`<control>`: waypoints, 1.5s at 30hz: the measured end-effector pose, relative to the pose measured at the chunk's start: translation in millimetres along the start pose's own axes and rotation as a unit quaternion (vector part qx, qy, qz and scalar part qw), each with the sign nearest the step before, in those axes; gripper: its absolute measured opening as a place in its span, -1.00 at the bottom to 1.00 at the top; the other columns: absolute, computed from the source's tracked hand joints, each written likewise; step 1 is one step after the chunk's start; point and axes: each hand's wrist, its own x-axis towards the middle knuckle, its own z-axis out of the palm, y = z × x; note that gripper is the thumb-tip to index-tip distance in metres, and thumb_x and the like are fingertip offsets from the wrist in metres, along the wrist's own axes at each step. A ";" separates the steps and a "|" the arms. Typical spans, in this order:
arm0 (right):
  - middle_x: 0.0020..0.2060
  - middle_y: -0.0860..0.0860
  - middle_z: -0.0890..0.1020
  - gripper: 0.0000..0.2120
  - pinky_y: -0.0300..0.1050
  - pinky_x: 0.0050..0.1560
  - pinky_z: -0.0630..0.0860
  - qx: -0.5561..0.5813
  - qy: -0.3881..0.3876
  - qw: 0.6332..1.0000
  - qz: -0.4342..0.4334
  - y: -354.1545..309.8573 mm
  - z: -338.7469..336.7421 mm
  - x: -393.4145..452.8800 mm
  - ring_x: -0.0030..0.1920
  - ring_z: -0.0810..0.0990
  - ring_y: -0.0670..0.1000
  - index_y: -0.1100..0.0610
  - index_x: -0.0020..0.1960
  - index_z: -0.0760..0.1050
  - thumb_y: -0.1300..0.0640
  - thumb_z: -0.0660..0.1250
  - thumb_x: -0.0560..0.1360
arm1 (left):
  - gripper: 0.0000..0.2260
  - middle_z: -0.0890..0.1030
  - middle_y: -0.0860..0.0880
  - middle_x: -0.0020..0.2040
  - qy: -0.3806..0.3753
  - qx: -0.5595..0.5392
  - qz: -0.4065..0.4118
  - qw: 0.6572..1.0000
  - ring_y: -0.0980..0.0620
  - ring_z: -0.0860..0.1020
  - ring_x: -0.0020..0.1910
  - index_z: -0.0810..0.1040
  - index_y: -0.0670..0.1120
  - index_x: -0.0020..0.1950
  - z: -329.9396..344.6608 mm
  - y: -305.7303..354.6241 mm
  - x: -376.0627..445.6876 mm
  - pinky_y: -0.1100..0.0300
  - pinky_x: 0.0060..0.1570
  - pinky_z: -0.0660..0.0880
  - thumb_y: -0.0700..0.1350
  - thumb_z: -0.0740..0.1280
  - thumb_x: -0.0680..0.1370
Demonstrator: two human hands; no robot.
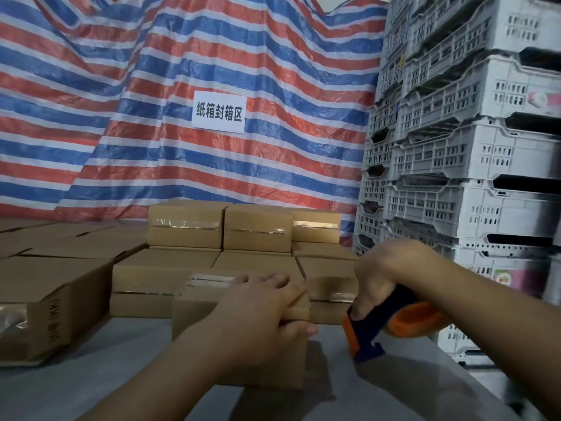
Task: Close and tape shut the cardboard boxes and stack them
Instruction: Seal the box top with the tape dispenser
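Observation:
A small cardboard box stands on the grey table in front of me, with clear tape across its far top edge. My left hand lies flat on its lid, fingers stretched over the top and the thumb down the right side. My right hand grips the handle of an orange and dark blue tape dispenser, held just right of the box with its blade end pointing down at the table. Behind the box, several taped boxes are stacked in two layers.
More cardboard boxes fill the left side of the grey table. A tall stack of grey plastic crates rises at the right. A striped tarp with a white sign hangs behind.

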 end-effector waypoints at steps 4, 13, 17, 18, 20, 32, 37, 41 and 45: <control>-0.25 -0.17 0.49 -0.56 -0.09 -0.08 0.47 0.063 0.155 0.986 0.002 7.5 44.5 -1.2 -0.21 0.53 -0.06 -0.06 -0.08 0.44 -0.44 0.22 0.45 | -0.37 0.13 0.05 0.58 0.007 0.002 -0.002 1.000 0.01 0.10 0.55 0.04 0.22 0.54 1.7 1.0 -0.7 -0.11 0.48 -0.01 0.41 0.05 0.53; -0.10 -0.09 0.60 -0.50 -0.12 -0.24 0.41 0.174 0.294 0.938 0.050 -22.5 139.8 8.0 -0.02 0.64 -0.04 -0.12 0.04 0.49 -0.48 0.06 0.47 | -0.38 0.13 0.06 0.58 0.017 0.004 0.000 1.000 0.02 0.10 0.54 0.03 0.22 0.54 4.7 -0.6 -0.3 -0.09 0.47 -0.01 0.41 0.03 0.53; -0.16 -0.07 0.60 -0.39 -0.13 -0.31 0.35 0.169 0.262 0.947 0.083 -30.7 134.0 1.1 -0.10 0.63 -0.03 -0.01 -0.19 0.42 -0.53 -0.02 0.46 | -0.37 0.10 0.06 0.59 0.005 -0.001 0.000 1.000 0.02 0.08 0.55 0.01 0.21 0.55 0.9 0.7 -0.7 -0.10 0.48 -0.02 0.40 0.04 0.54; -0.23 -0.06 0.54 -0.33 -0.12 -0.32 0.36 0.160 0.254 0.949 0.099 -31.1 126.7 -1.8 -0.13 0.61 -0.02 0.00 -0.22 0.42 -0.56 -0.09 0.44 | -0.36 0.10 0.06 0.59 0.002 0.000 -0.001 1.000 0.02 0.07 0.55 0.00 0.21 0.56 0.5 1.3 -0.8 -0.10 0.49 -0.02 0.40 0.04 0.54; -0.30 -0.07 0.47 -0.24 -0.12 -0.35 0.34 0.177 0.294 0.932 0.114 -30.6 108.2 -6.7 -0.20 0.58 -0.03 0.02 -0.25 0.45 -0.57 -0.22 0.42 | -0.35 0.08 0.06 0.60 -0.003 0.005 -0.003 1.000 0.02 0.06 0.56 -0.03 0.19 0.57 -0.2 2.4 -0.4 -0.11 0.50 -0.02 0.39 0.04 0.54; 0.55 0.00 0.29 -0.39 0.10 0.55 0.09 0.798 0.208 0.546 -0.146 -89.9 14.6 7.8 0.54 0.24 0.05 -0.02 0.57 0.23 -0.29 -0.12 0.64 | -0.17 0.15 0.03 0.58 0.015 -0.006 -0.028 0.999 0.04 0.13 0.54 -0.10 0.02 0.59 4.1 4.3 1.1 -0.05 0.49 0.00 0.44 0.09 0.50; 0.54 0.00 0.31 -0.44 0.09 0.45 0.19 0.837 0.182 0.496 -0.140 -113.8 38.0 17.6 0.51 0.28 0.07 -0.08 0.56 0.23 -0.26 -0.07 0.64 | -0.02 0.24 0.04 0.55 0.033 -0.046 -0.023 0.998 0.05 0.20 0.51 -0.27 -0.01 0.58 6.3 3.8 -0.3 -0.02 0.51 0.04 0.46 0.17 0.44; 0.45 0.05 0.42 -0.46 0.06 0.35 0.33 0.858 0.163 0.469 -0.131 -114.5 51.3 18.4 0.42 0.39 0.09 -0.05 0.51 0.33 -0.26 -0.02 0.64 | 0.02 0.21 0.09 0.55 0.059 -0.096 -0.033 0.993 0.09 0.20 0.49 -0.24 0.09 0.57 2.7 7.9 -6.0 0.06 0.48 0.04 0.40 0.34 0.38; 0.05 0.17 0.66 -0.43 0.02 0.02 0.51 0.887 0.065 0.451 -0.070 -123.7 74.0 12.9 0.08 0.60 0.14 0.03 0.24 0.57 -0.35 0.07 0.58 | -0.16 0.18 0.19 0.53 0.124 -0.297 -0.034 0.946 0.45 0.28 0.23 -0.07 0.30 0.52 -13.8 5.4 -15.6 0.35 0.22 0.30 0.24 0.43 0.43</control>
